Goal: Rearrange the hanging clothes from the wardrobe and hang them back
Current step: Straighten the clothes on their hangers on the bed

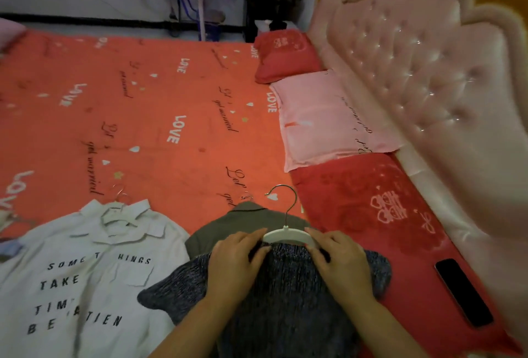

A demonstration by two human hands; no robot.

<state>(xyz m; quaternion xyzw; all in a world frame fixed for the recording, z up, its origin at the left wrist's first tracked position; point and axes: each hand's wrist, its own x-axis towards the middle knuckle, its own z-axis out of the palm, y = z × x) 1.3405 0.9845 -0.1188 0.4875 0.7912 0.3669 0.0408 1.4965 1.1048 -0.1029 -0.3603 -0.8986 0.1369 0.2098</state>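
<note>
A dark blue knitted sweater (285,300) lies on the orange bed sheet (143,114) in front of me, on top of an olive-brown garment (225,229). A white hanger (285,234) with a metal hook pokes out of the sweater's neck. My left hand (237,263) pinches the sweater's collar at the hanger's left end. On the other side, my right hand (340,266) holds the collar at the hanger's right end. A white shirt (85,272) with black lettering lies on its own hanger to the left.
A black phone (463,292) rests on a red pillow (371,214) to the right. A pink pillow (323,120) and another red pillow (283,54) line the tufted pink headboard (428,57). A fan stand (200,0) stands beyond the bed.
</note>
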